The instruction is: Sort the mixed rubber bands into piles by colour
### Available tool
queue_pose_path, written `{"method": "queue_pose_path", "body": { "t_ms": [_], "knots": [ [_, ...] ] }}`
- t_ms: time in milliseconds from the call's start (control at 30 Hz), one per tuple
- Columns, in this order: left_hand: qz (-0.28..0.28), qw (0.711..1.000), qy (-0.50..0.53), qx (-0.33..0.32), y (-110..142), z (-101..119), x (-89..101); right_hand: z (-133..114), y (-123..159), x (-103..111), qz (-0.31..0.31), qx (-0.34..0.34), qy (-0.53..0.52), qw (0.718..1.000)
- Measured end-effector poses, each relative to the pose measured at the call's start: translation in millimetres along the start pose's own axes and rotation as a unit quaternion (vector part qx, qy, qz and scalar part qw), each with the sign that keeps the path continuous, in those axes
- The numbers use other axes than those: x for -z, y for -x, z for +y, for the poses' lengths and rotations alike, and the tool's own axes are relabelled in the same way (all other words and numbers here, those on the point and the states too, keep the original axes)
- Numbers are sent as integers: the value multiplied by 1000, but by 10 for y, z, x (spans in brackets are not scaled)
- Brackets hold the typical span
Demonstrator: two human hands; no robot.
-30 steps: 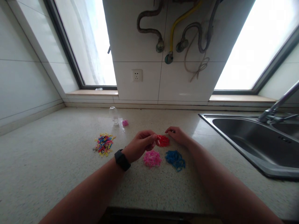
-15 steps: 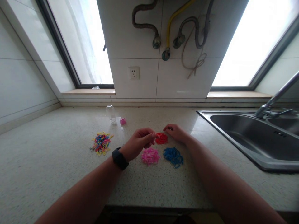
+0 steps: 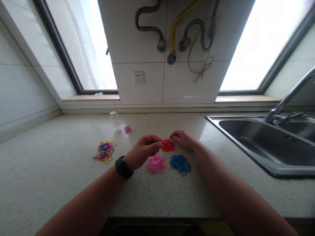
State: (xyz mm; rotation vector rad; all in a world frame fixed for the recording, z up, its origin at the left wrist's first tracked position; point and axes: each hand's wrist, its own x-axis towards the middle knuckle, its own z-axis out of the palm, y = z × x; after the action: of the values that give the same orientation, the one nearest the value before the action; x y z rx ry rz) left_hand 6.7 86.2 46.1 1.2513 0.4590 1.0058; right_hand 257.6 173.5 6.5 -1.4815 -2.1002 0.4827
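My left hand (image 3: 144, 149), with a black watch on its wrist, hovers at the left edge of a pile of red rubber bands (image 3: 168, 145). Its thumb and forefinger are pinched together; whatever is between them is too small to name. Just behind the red pile, my right hand (image 3: 182, 138) rests on the counter with curled fingers, and I cannot make out anything in them. A pile of pink rubber bands (image 3: 156, 164) lies below my left hand. Beside it is a pile of blue ones (image 3: 180, 164). Farther left sits a mixed-colour pile of small bands (image 3: 104, 151).
A clear plastic bottle (image 3: 115, 122) stands toward the back left, with a pink cap (image 3: 127, 128) beside it. On the right, a steel sink (image 3: 246, 137) with a faucet (image 3: 278, 113) is set into the speckled counter (image 3: 61, 183). The tiled wall carries a socket (image 3: 139, 77).
The view has shifted slightly, so everything sits a little farther left. Both hands keep nearly the same pose and place around the red pile.
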Motion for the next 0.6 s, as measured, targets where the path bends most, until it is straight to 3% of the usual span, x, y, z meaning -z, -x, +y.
{"method": "queue_pose_path", "body": {
  "t_ms": [600],
  "knots": [
    [5, 1000, -23, 6, -1, 40, -43, -11, 0, 15, -2, 0, 1, 1000]
  ]
}}
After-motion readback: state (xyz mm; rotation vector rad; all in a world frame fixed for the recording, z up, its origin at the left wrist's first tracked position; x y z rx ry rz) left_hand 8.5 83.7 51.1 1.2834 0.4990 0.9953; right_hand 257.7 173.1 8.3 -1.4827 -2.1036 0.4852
